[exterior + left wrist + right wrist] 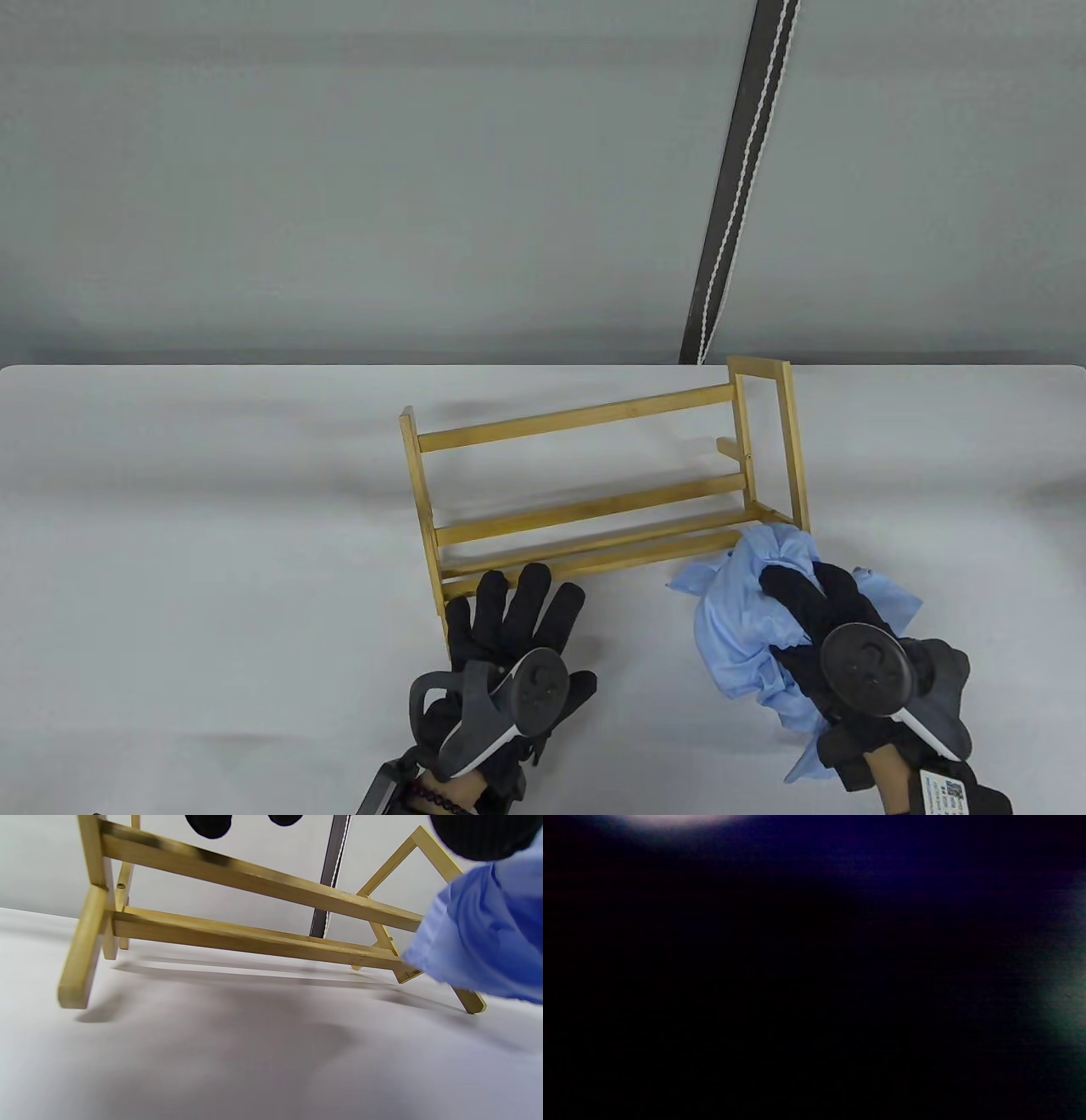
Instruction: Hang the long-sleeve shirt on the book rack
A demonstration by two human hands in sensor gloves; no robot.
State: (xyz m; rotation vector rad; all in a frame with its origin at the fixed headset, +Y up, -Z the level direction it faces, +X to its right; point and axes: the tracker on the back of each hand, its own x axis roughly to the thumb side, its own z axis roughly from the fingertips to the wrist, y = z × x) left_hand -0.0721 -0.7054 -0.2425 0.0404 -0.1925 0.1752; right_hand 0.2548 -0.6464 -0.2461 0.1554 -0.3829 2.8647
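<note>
A wooden book rack stands in the middle of the white table; it also shows in the left wrist view. My right hand grips a bunched light-blue shirt just in front of the rack's right end; the shirt also shows in the left wrist view. My left hand is open with fingers spread, its fingertips at the rack's front left rail; whether they touch it I cannot tell. The right wrist view is dark, covered by cloth.
A dark strap with a white cord hangs against the grey wall behind the table. The table's far edge runs just behind the rack.
</note>
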